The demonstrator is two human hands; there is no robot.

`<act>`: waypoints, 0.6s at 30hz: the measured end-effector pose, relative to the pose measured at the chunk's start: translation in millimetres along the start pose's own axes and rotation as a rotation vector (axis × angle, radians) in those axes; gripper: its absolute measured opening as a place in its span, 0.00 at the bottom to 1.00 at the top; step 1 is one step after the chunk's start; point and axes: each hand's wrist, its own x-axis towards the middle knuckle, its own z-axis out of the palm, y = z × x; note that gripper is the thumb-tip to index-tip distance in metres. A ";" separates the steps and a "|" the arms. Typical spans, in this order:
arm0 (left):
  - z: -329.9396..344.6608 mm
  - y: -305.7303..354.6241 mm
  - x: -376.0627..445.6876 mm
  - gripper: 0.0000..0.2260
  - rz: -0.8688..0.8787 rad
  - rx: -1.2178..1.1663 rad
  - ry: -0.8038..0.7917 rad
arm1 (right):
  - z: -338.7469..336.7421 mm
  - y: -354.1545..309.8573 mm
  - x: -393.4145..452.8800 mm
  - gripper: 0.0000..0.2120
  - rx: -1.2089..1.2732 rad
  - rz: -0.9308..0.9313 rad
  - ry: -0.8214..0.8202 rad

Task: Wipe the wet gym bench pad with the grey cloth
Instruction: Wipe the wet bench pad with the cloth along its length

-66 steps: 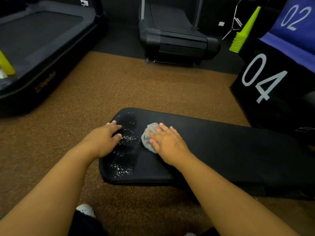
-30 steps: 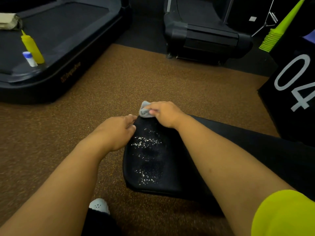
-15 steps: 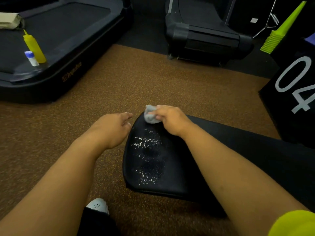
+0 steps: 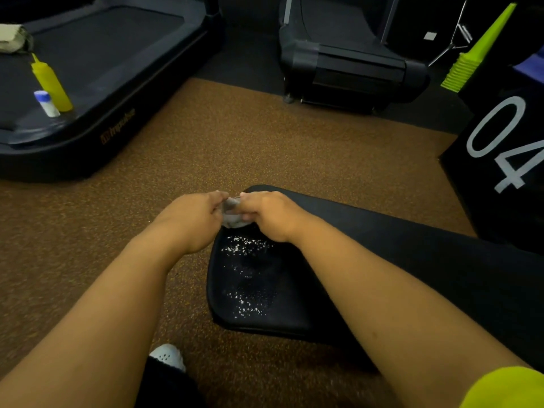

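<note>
Grey cloth (image 4: 231,212) bunched between left hand (image 4: 192,222) and right hand (image 4: 270,214), fingers pinching it, above bench pad (image 4: 294,304)

- Cloth (image 4: 231,212) held between left hand (image 4: 192,220) and right hand (image 4: 269,216), above bench pad's (image 4: 368,260) far-left corner.
- Treadmill (image 4: 97,81) far left, two bottles (image 4: 50,83) on it.

The left hand (image 4: 192,220) has joined the right hand (image 4: 269,214) on the grey cloth (image 4: 231,213).

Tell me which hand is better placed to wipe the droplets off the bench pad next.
Right. The right hand sits over the bench pad, gripping the grey cloth, droplets just below; the left hand hangs off its edge.
</note>
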 end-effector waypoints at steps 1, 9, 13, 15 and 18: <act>-0.1 -0.9 0.3 0.21 0.005 -0.001 -0.001 | -5.7 8.8 -6.2 0.20 -0.034 0.004 0.000; 2.6 -8.7 -3.5 0.21 0.008 0.026 -0.028 | -4.3 15.8 -9.9 0.21 -0.073 0.267 0.219; 2.4 -5.1 -2.8 0.21 0.010 0.035 -0.011 | 3.8 -6.3 -7.6 0.22 -0.048 0.134 0.123; 2.3 -2.0 -1.7 0.21 0.008 0.025 -0.015 | 4.9 -0.2 -16.1 0.20 -0.028 -0.002 0.058; 1.2 1.0 -1.6 0.21 0.013 0.017 -0.024 | -2.8 26.0 -39.2 0.19 -0.021 -0.036 0.065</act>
